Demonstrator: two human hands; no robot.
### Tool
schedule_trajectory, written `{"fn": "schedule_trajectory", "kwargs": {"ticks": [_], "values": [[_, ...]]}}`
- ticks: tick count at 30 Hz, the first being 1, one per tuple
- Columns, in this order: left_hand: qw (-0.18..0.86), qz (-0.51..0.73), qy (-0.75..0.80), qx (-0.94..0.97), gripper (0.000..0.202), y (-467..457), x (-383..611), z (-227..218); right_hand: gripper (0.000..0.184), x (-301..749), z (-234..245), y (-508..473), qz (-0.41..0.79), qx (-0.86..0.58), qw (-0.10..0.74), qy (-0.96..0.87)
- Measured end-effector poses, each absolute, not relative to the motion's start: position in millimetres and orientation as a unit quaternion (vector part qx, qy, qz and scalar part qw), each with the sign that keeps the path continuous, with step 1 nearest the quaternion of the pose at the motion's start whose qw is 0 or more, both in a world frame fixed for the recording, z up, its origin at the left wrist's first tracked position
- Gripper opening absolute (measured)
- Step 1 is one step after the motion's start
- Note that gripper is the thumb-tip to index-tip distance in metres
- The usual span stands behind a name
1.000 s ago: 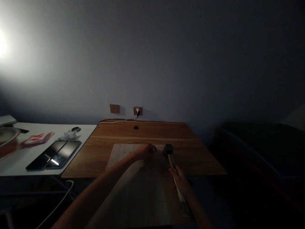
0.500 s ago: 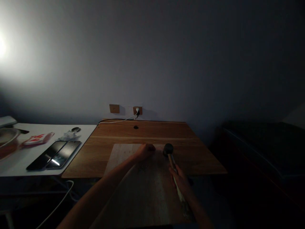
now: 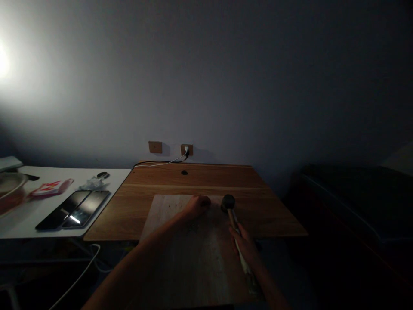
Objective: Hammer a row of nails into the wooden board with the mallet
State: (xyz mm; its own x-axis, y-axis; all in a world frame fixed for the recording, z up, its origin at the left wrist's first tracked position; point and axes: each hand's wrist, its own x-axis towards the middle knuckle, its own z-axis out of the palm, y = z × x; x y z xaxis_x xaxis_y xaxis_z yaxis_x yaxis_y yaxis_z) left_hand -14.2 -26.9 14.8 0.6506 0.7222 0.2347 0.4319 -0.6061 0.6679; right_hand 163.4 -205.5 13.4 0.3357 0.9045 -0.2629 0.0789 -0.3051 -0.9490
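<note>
My right hand (image 3: pixel 244 241) is wrapped round the pale wooden handle of a mallet (image 3: pixel 228 202). Its dark, round head hovers over or rests at the far right edge of a light wooden board (image 3: pixel 193 267); I cannot tell which. Toward the board's far edge, my left hand (image 3: pixel 197 205) is closed with its fingers bent together, just left of the mallet head. Whatever those fingertips may hold is too small and dim to make out. Below the left hand lies a small cluster of thin dark bits (image 3: pixel 192 227). Several tiny dark marks (image 3: pixel 172 206) show near the board's far left corner.
The board lies over a brown wooden desk (image 3: pixel 129 206) and overhangs its front edge. On a white table (image 3: pixel 19 228) at left are two dark-screened tablets (image 3: pixel 74 211), a red-and-white packet (image 3: pixel 51 188), crumpled plastic (image 3: pixel 93 184) and a bowl (image 3: pixel 11 189). Cables (image 3: pixel 158 164) run to a wall socket (image 3: pixel 186 150).
My left forearm has shifted slightly, while its hand stays in nearly the same spot. The mallet and my right hand have hardly moved.
</note>
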Motion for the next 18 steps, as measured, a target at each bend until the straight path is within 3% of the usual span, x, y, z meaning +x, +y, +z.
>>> {"fn": "schedule_trajectory", "kwargs": {"ticks": [12, 18], "values": [[0.271, 0.251, 0.353, 0.86, 0.024, -25, -15, 10, 0.053, 166, 15, -203, 0.448, -0.673, 0.476, -0.345], [0.259, 0.25, 0.364, 0.859, 0.021, -25, -15, 13, 0.05, 158, 39, -205, 0.455, -0.659, 0.47, -0.373]]}}
